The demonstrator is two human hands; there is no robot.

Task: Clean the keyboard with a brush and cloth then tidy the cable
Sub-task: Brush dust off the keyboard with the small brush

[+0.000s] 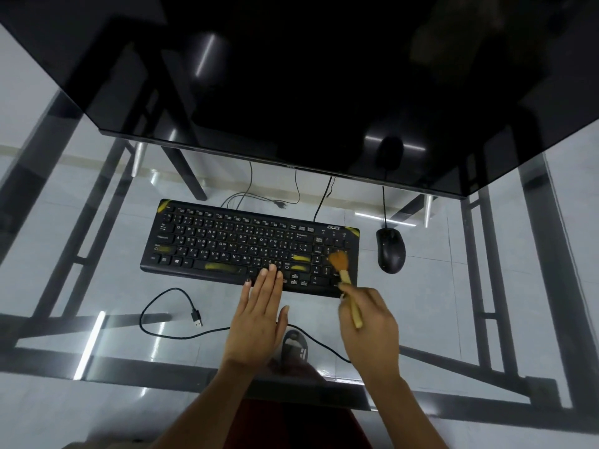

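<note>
Keyboard [249, 244] sits flat on the glass desk [97, 286], centre, just below the monitor's [324, 92] lower edge. Yellow smears visible on it: top-left corner, top-right corner, left shift area, space bar, and near the enter/right-shift keys.

Brush [345, 273]: orange bristles down on the numpad zone at the keyboard's right end, handle angled back toward the person. Right hand [369, 319] grips the handle, fingers curled round it. Left hand [261, 314] is flat, fingers straight, fingertips resting on the front edge near the arrow keys; looks like it's steadying the board.

Cable [168, 319]: loose loop on the glass in front of the keyboard's left half, USB plug free, run continues under the hands toward the right. Not tidied.

Mouse [390, 249] just right of the keyboard, apart from it.

Progress, as a judgement: brushing stage, early-to-mid. Most smears remain on the keys, so brushing isn't finished. No cloth in view, so the wipe appears not started. Cable tidy still to do.
</note>
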